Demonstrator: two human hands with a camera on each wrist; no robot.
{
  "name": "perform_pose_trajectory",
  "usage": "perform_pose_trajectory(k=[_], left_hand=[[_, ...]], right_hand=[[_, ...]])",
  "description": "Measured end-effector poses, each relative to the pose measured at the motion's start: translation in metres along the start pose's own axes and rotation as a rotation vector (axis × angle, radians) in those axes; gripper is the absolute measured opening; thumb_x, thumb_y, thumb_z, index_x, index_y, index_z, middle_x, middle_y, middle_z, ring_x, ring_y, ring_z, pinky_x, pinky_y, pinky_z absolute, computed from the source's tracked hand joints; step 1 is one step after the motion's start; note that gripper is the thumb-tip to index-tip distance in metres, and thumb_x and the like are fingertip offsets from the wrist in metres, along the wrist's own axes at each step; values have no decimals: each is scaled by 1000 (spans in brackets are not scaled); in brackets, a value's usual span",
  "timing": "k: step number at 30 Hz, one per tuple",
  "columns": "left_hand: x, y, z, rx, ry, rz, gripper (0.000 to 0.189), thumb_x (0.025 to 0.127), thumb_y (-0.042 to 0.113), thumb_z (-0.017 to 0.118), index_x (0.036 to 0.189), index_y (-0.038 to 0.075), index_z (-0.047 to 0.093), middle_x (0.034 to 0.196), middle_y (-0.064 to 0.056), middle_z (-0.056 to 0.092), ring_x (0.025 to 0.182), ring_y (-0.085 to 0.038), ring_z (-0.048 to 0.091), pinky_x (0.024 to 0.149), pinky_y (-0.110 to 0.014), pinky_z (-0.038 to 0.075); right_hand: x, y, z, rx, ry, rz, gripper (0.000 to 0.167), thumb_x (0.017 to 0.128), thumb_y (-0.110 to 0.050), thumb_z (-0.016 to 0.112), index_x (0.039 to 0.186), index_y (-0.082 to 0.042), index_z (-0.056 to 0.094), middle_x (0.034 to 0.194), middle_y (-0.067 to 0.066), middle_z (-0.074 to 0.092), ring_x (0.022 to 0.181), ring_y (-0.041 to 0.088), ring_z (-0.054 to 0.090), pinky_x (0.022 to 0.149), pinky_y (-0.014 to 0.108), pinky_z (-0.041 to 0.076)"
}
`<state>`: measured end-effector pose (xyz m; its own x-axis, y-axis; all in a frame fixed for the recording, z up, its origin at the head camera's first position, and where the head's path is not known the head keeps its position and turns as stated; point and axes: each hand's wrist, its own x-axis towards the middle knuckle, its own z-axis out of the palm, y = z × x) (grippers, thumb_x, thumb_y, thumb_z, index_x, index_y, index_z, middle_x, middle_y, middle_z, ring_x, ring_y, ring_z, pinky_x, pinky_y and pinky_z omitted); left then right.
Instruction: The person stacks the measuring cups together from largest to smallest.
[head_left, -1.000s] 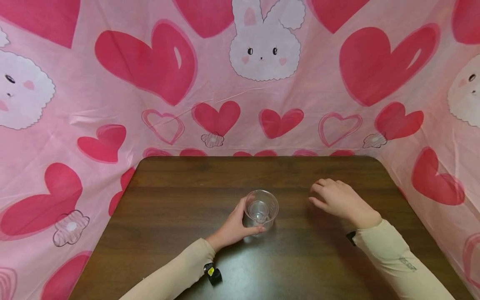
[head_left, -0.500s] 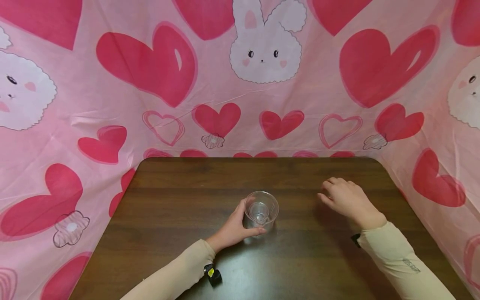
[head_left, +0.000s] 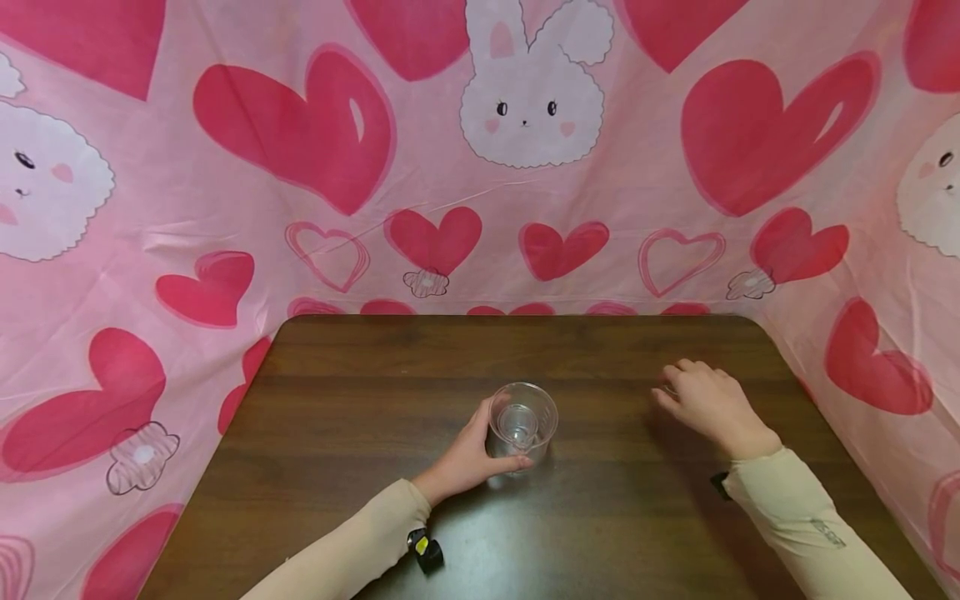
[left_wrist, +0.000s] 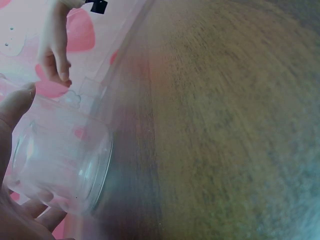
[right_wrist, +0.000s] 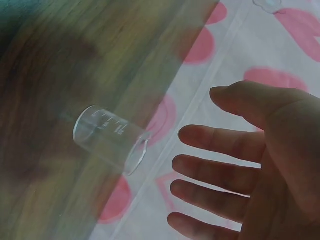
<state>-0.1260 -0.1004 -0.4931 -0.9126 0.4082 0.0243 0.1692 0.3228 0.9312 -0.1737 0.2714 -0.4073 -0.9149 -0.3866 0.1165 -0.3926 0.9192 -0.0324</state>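
Note:
My left hand (head_left: pixel 468 458) grips a clear beaker (head_left: pixel 546 433) from its left side, thumb across the near wall and fingers behind. The beaker stands upright on the table, and a smaller round clear vessel (head_left: pixel 517 425) appears to sit inside it. Over the right part of the table is my right hand (head_left: pixel 708 406), holding nothing. Its relaxed fingers (right_wrist: pixel 220 142) are spread and apart from a small clear beaker (right_wrist: pixel 111 140) with white markings and a spout, upright in the right wrist view. In the head view this small beaker is largely hidden by the hand.
A dark brown wooden table (head_left: pixel 375 367) lies under both hands. Pink fabric (head_left: pixel 337 150) with hearts and rabbit faces hangs around its back and sides. Black devices (head_left: pixel 426 550) are strapped at both wrists.
My right hand has moved to the right, farther from the gripped beaker. My left hand and that beaker have stayed in place.

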Motion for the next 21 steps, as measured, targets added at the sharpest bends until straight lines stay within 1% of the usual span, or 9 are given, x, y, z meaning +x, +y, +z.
perform_pose_trajectory(k=[4, 7, 9, 16, 18, 21], left_hand=[[0, 0, 0, 4, 1, -1, 101, 80, 35, 92, 159, 17, 31, 157, -5, 44, 143, -22, 45, 117, -52, 34], [-1, 0, 1, 3, 3, -4, 102, 80, 36, 92, 159, 18, 30, 157, -4, 43, 143, -22, 44, 117, -51, 34], [-1, -1, 1, 1, 5, 0, 101, 80, 35, 92, 159, 18, 31, 156, -4, 44, 143, -22, 45, 117, -51, 35], [-1, -2, 2, 1, 10, 6, 101, 80, 35, 92, 159, 18, 31, 156, -4, 44, 142, -21, 45, 117, -51, 35], [-1, -2, 2, -1, 7, 5, 102, 80, 35, 92, 159, 18, 31, 157, -3, 44, 143, -21, 45, 117, -51, 34], [-1, -1, 1, -2, 6, 4, 102, 79, 35, 92, 159, 18, 30, 157, -4, 44, 143, -22, 45, 117, -52, 34]], right_hand=[[-1, 6, 3, 20, -17, 46, 20, 91, -24, 74, 95, -4, 72, 90, 14, 67, 85, 40, 66, 72, 58, 54], [-3, 11, 6, 21, -23, 86, 22, 91, -24, 73, 98, -3, 72, 94, 17, 68, 89, 43, 66, 74, 60, 53], [-4, 13, 8, 14, -13, 110, 24, 91, -24, 73, 98, -1, 71, 96, 20, 68, 90, 45, 65, 75, 61, 52], [-6, 17, 16, -36, 82, 174, 33, 91, -25, 74, 89, 6, 63, 82, 24, 61, 80, 48, 61, 67, 63, 51], [-5, 17, 18, -42, 85, 192, 36, 92, -27, 74, 88, 7, 62, 82, 25, 60, 80, 50, 60, 69, 63, 51], [-5, 15, 19, -39, 64, 225, 40, 93, -30, 72, 88, 9, 63, 83, 28, 60, 82, 53, 59, 70, 64, 50]])
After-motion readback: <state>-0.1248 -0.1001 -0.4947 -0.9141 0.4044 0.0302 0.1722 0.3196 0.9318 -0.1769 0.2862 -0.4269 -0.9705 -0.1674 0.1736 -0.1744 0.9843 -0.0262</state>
